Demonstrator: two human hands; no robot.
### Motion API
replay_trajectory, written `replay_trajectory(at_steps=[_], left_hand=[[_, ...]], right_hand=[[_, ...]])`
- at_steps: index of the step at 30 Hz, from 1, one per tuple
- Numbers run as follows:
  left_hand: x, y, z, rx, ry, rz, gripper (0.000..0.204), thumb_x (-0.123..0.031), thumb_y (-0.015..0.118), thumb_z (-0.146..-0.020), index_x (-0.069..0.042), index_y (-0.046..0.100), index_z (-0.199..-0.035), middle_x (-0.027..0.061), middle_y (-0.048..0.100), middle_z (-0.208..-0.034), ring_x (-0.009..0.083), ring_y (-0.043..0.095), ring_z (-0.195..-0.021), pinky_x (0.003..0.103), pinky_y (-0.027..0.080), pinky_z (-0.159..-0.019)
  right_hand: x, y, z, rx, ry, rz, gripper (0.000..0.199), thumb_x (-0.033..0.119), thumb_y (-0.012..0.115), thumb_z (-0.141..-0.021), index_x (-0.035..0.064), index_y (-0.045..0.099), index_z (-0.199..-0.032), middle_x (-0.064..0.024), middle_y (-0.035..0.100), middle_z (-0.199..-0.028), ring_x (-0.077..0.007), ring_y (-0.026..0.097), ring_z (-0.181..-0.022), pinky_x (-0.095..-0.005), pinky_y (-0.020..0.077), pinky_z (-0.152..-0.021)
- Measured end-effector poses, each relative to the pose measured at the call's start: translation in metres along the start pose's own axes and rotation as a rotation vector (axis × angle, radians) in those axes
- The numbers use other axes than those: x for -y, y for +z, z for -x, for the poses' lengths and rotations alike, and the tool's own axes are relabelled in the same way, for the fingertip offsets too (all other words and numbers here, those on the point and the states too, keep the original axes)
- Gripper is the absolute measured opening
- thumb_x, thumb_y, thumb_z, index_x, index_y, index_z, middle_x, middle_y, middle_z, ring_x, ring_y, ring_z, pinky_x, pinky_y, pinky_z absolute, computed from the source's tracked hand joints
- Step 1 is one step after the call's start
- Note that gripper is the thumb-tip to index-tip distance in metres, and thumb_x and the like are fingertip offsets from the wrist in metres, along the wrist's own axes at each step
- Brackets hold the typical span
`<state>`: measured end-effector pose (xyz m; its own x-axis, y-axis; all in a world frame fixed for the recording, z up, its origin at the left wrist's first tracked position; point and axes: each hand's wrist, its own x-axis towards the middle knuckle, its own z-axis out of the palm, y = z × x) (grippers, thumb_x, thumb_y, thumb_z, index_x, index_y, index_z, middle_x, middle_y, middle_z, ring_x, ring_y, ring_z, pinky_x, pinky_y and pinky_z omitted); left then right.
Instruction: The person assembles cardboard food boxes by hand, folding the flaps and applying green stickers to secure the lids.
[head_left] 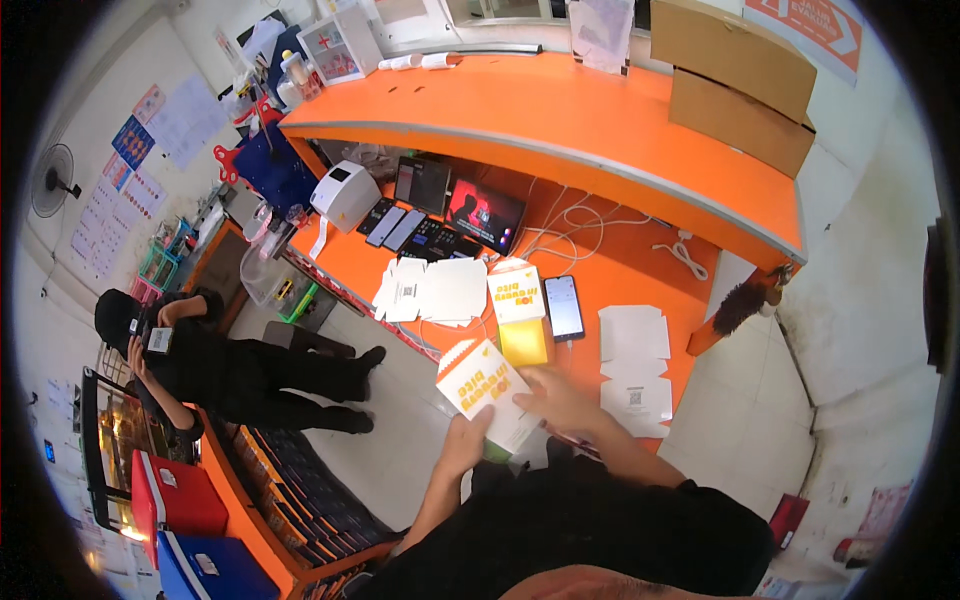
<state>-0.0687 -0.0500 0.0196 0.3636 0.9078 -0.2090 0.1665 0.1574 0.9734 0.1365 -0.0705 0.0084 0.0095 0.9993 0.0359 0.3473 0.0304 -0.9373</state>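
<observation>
Between both hands point(515, 415), the carton point(487, 388) lies tilted, left hand point(465, 440) gripping below, right hand point(560, 398) apparently gripping its side.

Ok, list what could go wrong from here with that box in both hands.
The white and orange cardboard box, held by the left hand and right hand, hangs past the orange counter edge; a slack grip could drop it to the floor. An elbow swing might knock the black smartphone or flat white cardboard blanks.
</observation>
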Motion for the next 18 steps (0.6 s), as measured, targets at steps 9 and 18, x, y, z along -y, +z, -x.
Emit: replay_trajectory(at_steps=[9, 18], left_hand=[[0.016, 0.014, 0.000, 0.153, 0.136, 0.426, 0.079, -0.001, 0.075, -0.076, 0.000, 0.034, -0.144, 0.0128, 0.055, -0.129, 0.0205, 0.055, -0.121, 0.035, 0.043, -0.105], [0.047, 0.020, -0.013, -0.208, 0.231, 0.362, 0.030, 0.005, 0.064, -0.086, -0.006, 0.049, -0.110, 0.0068, 0.058, -0.103, 0.0155, 0.062, -0.095, 0.028, 0.053, -0.083]], right_hand=[[0.014, 0.006, 0.000, 0.003, 0.119, -0.918, 0.037, 0.003, 0.054, -0.097, -0.0058, 0.050, -0.132, -0.0128, 0.063, -0.120, -0.0167, 0.063, -0.105, -0.0326, 0.0511, -0.093], [-0.021, 0.014, 0.016, -0.042, 0.095, -0.545, 0.038, 0.022, 0.036, -0.109, -0.0026, 0.050, -0.134, -0.0144, 0.062, -0.123, -0.0217, 0.062, -0.108, -0.0351, 0.0470, -0.096]])
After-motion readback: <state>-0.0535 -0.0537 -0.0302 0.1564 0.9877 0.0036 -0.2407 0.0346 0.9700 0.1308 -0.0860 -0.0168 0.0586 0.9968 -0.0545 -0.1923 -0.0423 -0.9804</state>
